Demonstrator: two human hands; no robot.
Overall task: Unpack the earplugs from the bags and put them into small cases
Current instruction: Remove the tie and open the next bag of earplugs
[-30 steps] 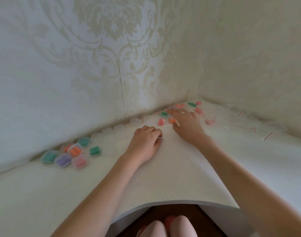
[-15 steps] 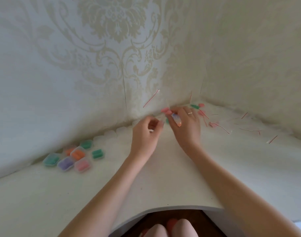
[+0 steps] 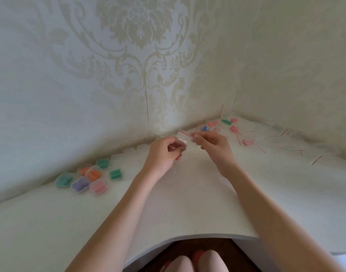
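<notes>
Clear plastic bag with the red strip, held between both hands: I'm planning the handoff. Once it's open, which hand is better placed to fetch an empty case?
Probably the left hand: the empty clear cases line the wall on its side. The right hand would have to cross over and could keep the clear plastic bag.

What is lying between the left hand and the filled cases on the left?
Only bare white table separates the left hand from the filled cases, per the head view.

likely home: damask wallpaper [image 3: 140, 26] on corner walls, white desk [image 3: 187, 203].
</notes>
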